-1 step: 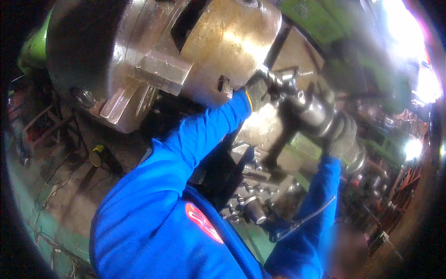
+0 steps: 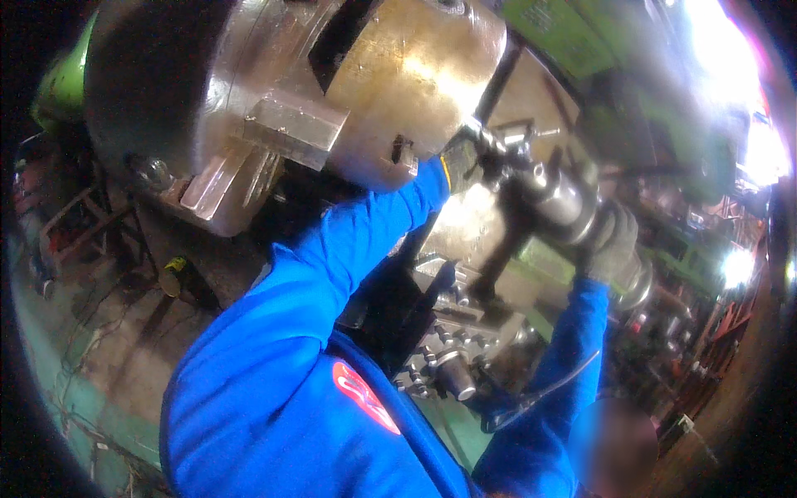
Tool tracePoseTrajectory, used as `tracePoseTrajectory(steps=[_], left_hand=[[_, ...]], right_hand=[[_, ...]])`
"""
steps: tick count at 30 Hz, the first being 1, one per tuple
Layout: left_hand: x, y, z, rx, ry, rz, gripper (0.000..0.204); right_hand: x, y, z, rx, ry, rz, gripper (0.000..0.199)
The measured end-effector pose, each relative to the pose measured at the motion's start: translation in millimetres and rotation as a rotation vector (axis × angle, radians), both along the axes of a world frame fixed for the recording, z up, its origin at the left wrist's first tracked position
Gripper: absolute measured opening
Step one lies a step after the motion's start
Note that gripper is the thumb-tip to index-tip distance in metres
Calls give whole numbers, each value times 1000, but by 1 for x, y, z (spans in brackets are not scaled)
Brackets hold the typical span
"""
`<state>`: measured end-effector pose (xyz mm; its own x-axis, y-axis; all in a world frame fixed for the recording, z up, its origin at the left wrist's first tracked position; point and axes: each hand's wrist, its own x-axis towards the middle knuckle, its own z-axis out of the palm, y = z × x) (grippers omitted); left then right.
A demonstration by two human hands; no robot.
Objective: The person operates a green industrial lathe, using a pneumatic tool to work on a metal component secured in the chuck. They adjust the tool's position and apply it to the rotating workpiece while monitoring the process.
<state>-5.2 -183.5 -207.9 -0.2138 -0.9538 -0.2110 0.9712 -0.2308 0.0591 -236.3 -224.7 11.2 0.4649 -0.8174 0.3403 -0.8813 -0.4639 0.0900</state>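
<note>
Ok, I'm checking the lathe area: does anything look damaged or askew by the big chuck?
Nothing stands out. A co-worker in blue grips a dark cylindrical part beside the chuck with both gloved hands; blur hides fine damage.

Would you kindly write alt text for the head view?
A person in blue sleeves grips a dark cylindrical power tool with gloved left hand and right hand, beside a large steel lathe chuck above a cluttered workshop floor.
</note>
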Motion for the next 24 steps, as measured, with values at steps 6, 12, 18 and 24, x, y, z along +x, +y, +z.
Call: tracePoseTrajectory(steps=[6,12,18,24], left_hand=[[13,3,-7,93,9,-63,22],[11,-6,-11,106,5,-89,22],[11,-11,-18,119,22,-97,22],[3,-32,-17,116,55,-118,23]], right_hand=[[-5,-2,-2,-32,27,8,39],[-7,-2,2,22,87,10,36],[-6,0,0,-44,74,28,34],[-10,-1,0,-47,100,24,34]])
